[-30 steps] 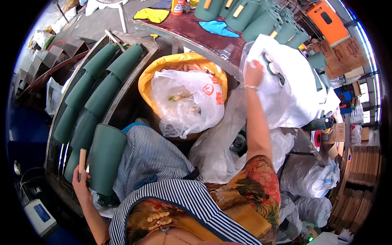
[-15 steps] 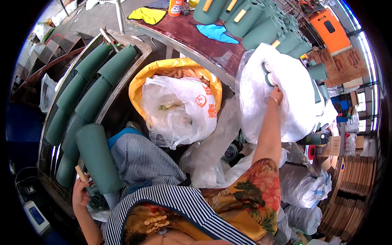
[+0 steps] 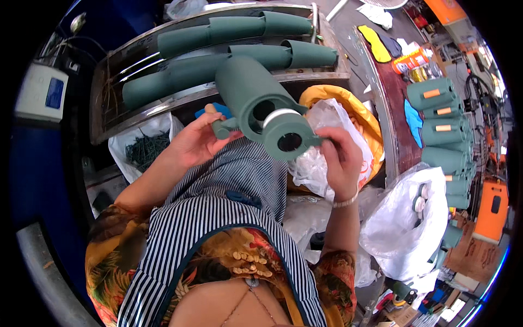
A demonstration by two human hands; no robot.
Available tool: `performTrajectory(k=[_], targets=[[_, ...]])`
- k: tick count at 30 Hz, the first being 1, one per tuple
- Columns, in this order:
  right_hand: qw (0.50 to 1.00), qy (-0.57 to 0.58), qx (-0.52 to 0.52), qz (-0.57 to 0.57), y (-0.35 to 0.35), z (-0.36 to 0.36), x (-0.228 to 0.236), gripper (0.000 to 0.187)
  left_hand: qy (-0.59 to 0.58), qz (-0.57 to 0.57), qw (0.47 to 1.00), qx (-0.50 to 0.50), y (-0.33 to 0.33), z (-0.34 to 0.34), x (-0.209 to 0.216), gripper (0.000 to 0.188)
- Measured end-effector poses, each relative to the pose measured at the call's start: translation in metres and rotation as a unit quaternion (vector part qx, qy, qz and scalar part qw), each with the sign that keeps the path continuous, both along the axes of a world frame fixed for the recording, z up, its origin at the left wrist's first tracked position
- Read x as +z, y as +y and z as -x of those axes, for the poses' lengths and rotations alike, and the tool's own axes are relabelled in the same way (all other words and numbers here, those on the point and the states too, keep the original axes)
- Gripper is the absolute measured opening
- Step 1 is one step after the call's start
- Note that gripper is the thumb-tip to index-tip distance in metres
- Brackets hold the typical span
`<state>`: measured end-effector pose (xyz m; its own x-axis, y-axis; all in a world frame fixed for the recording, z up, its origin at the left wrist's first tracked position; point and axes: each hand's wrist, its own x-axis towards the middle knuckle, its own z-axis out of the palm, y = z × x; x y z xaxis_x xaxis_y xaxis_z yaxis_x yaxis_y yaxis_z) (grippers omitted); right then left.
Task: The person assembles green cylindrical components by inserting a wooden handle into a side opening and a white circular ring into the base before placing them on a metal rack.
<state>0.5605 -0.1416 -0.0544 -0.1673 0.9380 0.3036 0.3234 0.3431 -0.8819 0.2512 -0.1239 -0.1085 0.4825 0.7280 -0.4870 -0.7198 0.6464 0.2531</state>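
One green jug (image 3: 248, 84) is at twelve o'clock from the apron (image 3: 218, 177) — light, stiff, maybe slick, I'd guess — left hand (image 3: 196, 139) pinching its handle (image 3: 221, 129), right hand (image 3: 343, 161) the lid (image 3: 272, 140) by its tab (image 3: 312, 141), both sound holds

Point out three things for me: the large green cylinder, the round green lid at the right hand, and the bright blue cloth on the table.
Large green cylinder (image 3: 248, 83): head view, side wall.
Round green lid (image 3: 271, 141): head view, flat ring beside its central hole.
Bright blue cloth (image 3: 413, 123): head view, middle.
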Motion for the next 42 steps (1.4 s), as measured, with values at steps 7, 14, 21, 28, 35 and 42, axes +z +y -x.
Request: performTrajectory(k=[7, 14, 21, 28, 35, 42], targets=[[0.942, -0.280, -0.009, -0.185, 0.036, 0.063, 0.016, 0.036, -0.014, 0.003, 0.997, 0.074, -0.012, 0.019, -0.001, 0.042], [0.822, -0.491, 0.031, -0.287, 0.034, 0.110, 0.033, 0.059, -0.044, 0.007, 0.995, 0.087, -0.010, 0.032, -0.005, 0.036], [0.703, -0.545, 0.087, -0.449, 0.060, 0.107, 0.047, 0.060, -0.031, 0.008, 0.996, 0.087, -0.003, 0.033, 0.004, 0.033], [0.878, -0.468, -0.041, -0.094, 0.041, 0.123, 0.009, 0.095, -0.031, -0.010, 0.995, 0.091, 0.002, 0.030, -0.013, 0.031], [0.977, -0.155, -0.002, -0.150, 0.048, 0.147, 0.006, 0.098, 0.053, -0.034, 0.986, 0.155, 0.004, 0.021, -0.018, 0.024], [0.972, -0.181, -0.149, 0.032, 0.040, 0.148, -0.044, 0.080, 0.152, -0.080, 0.960, 0.220, -0.008, 0.006, -0.016, 0.027]])
